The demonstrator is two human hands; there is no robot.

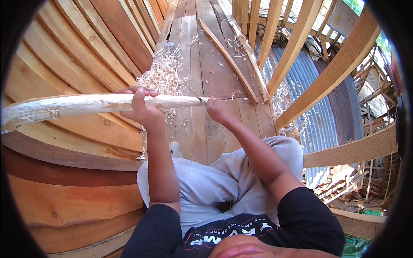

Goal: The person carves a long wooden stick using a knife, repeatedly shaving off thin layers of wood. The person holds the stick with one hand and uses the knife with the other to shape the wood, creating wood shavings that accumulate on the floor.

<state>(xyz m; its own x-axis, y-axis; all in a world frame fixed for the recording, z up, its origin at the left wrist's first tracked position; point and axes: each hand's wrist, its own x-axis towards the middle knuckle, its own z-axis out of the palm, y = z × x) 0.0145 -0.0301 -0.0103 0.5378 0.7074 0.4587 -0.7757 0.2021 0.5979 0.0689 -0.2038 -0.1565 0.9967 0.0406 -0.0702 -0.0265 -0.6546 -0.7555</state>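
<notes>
many shavings (162, 74) on plank floor (214, 139) below pole (73, 105); boards (79, 60) left, railing (296, 45) right

"What's the pole (77, 106) like?"
"Pale bare wood, roughly pared, with frayed patches."
"And the plank floor (219, 69)?"
"Worn matt brown wood, with thin, curly wood shavings (165, 71) heaped at its left edge."
"Beyond that edge?"
"Wooden boards (77, 195), fairly smooth, some knotted."
"Past its right edge?"
"Rough-sawn wooden bars (297, 43), then ridged metal sheets (312, 101), dully shiny."
"The clothes?"
"Soft-looking matt cloth: grey trousers (206, 176), dark shirt (241, 221)."
</notes>
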